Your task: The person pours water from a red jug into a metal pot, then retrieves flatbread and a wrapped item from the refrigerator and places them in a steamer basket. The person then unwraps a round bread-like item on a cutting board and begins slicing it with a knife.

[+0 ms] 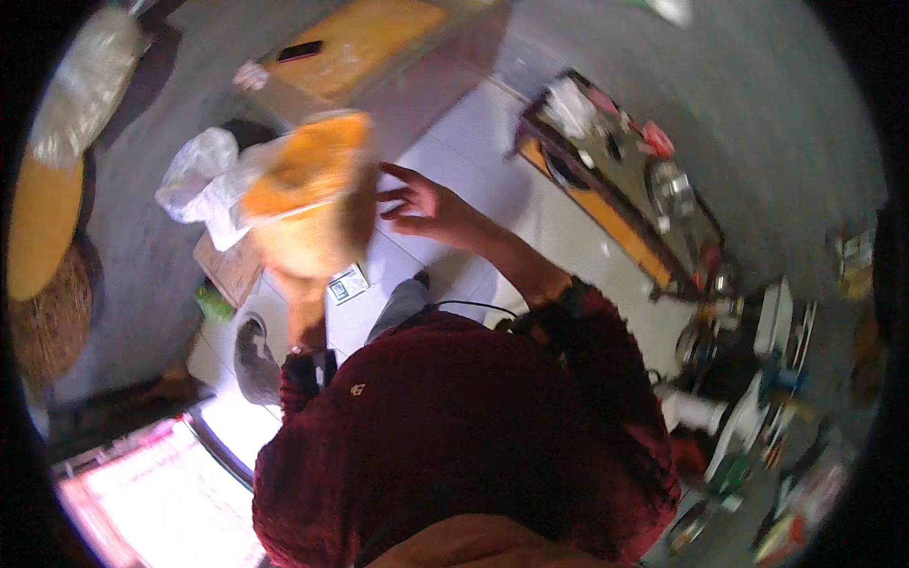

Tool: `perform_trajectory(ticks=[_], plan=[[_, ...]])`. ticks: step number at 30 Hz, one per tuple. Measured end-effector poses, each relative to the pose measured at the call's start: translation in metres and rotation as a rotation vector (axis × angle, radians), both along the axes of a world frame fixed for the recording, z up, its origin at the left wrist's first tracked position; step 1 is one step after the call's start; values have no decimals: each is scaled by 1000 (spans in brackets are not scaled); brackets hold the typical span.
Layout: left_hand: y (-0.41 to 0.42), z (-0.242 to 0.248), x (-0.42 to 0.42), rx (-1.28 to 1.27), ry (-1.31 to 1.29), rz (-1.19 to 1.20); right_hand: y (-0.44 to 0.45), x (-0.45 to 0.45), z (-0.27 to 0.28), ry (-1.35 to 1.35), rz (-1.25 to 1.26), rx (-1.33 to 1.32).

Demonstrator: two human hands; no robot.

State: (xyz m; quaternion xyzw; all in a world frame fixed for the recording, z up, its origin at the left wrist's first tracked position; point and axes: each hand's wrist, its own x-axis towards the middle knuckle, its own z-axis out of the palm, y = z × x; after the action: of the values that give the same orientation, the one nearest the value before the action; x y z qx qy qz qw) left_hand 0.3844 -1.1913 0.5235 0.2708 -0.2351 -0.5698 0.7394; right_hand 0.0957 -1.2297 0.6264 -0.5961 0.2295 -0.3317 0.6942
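A blurred orange-and-tan container [305,241] is held up in front of me, its wide orange inside facing up. My left hand [295,284] supports it from the near side, with the fingers mostly hidden by it. To its right, my right hand [419,206] has its fingers spread and holds nothing. Those fingertips are close to the container's side; whether they touch cannot be made out. A whitish plastic bag [202,177] appears just left of the container, and its contact with it is unclear.
A dark phone [300,52] lies on a yellow surface [383,35] ahead. Rightward stands a low dark-framed table [611,206] with cluttered items. A small printed packet [348,284] and a green bag [214,304] are on the tiled floor [454,142]. A brightly lit surface [156,497] is at lower left.
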Motion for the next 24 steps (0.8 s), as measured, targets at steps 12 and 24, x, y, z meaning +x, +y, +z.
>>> perform_trajectory(ticks=[12, 24], plan=[[-243, 21, -111, -5, -356, -667, -202, -96, -80, 28, -259, 295], [-433, -2, -169, 321, -300, -513, -464, -146, -128, 73, -122, 487]])
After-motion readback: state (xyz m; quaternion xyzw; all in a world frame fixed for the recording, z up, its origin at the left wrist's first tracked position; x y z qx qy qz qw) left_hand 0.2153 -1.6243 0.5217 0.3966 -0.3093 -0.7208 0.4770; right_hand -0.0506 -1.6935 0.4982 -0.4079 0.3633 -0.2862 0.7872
